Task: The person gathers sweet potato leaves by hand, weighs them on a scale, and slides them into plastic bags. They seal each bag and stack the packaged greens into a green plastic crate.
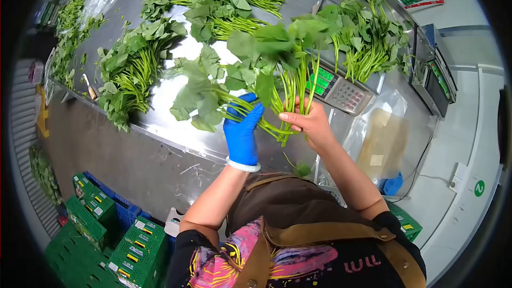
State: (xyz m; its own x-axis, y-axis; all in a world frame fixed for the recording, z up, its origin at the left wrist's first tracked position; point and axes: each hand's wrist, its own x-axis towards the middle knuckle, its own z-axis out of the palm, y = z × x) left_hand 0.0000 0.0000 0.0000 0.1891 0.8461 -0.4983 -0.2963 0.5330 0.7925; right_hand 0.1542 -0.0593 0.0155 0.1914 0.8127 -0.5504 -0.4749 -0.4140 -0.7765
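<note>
My left hand, in a blue glove, is closed around a bunch of leafy green stems whose leaves point left. Bare and to its right, my right hand pinches more long green stems with their leaves upward. The two bunches cross and touch between my hands. Just behind my right hand stands a digital scale with a lit green display. A pile of leafy stems lies on its platform. Some of the leaves in my right hand are blurred.
Several leafy bunches lie along the steel table, with more heaped at the back. A knife rests near the left edge. Plastic bags lie on the right beside a blue glove. Green crates stand below left.
</note>
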